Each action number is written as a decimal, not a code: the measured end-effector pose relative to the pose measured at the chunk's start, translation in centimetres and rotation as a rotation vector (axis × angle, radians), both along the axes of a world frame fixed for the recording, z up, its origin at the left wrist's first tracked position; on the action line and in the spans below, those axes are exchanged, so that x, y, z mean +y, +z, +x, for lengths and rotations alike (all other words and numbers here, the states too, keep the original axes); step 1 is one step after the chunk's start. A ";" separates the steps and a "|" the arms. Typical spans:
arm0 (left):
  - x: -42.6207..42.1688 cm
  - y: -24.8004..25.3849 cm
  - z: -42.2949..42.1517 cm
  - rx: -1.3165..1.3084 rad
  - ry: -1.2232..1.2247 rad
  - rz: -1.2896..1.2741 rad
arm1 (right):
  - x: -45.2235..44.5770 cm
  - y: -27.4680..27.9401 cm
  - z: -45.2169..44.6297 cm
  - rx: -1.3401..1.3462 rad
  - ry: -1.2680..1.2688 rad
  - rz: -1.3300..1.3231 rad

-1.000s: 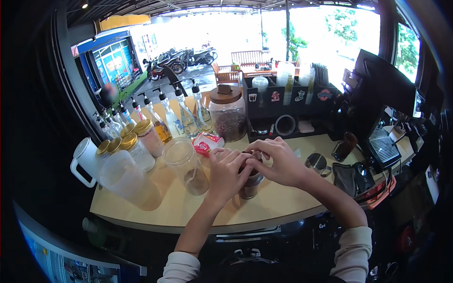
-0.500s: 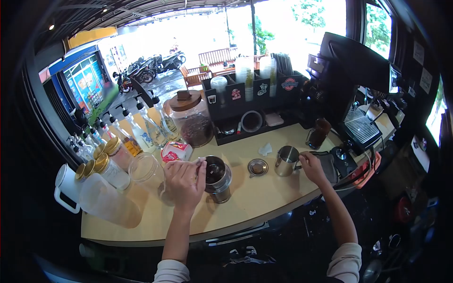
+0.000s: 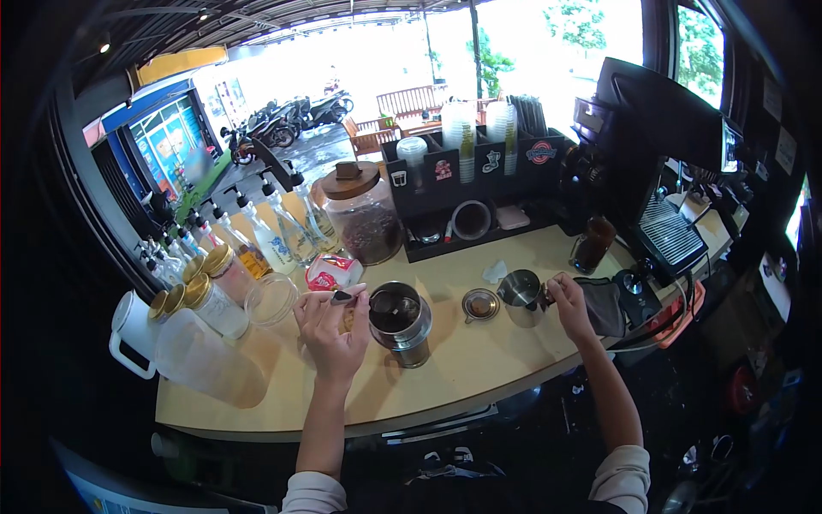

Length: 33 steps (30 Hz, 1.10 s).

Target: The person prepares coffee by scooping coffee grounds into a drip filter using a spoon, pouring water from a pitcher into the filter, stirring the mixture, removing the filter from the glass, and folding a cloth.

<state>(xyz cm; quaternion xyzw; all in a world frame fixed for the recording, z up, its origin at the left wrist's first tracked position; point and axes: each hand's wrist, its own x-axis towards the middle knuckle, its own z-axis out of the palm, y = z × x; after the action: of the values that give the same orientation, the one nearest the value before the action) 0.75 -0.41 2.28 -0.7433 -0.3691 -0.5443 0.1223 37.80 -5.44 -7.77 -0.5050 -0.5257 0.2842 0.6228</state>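
Note:
My left hand (image 3: 334,334) has its fingertips pinched around a small dark piece (image 3: 345,296), whose kind is unclear. Just right of it stands a metal vessel (image 3: 415,337) with a wide top and dark contents or interior. My right hand (image 3: 572,307) is closed on the handle of a steel milk pitcher (image 3: 521,295), which looks slightly blurred; I cannot tell whether its base touches the counter. Between vessel and pitcher lies a small round metal strainer (image 3: 481,305) on the counter (image 3: 454,364).
Left are a frosted jug (image 3: 205,360), gold-lidded jars (image 3: 214,308) and pump bottles (image 3: 265,236). Behind stand a wood-lidded jar (image 3: 368,223) and a black cup organizer (image 3: 479,184). A glass of dark drink (image 3: 592,244) stands near the coffee machine (image 3: 659,231) on the right.
My left hand has drawn a little leftward from the vessel's rim, exposing the dark piece in its fingertips. The pitcher has shifted slightly left relative to the counter, still in my right hand.

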 end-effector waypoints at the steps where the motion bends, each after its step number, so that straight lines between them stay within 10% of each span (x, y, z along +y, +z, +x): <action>1: 0.0 -0.1 -0.1 -0.002 0.009 0.001 | 0.3 0.3 -0.3 -0.002 0.009 0.001; 33: 0.4 1.0 -0.9 -0.256 -0.150 -0.109 | 5.6 16.3 -13.5 -0.153 0.341 0.067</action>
<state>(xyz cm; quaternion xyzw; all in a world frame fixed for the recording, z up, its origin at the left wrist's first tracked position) -0.13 -0.04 3.30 -0.6989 -0.3542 -0.6213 -0.0070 24.29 0.17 8.55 -0.4076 -0.6587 0.3287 0.5403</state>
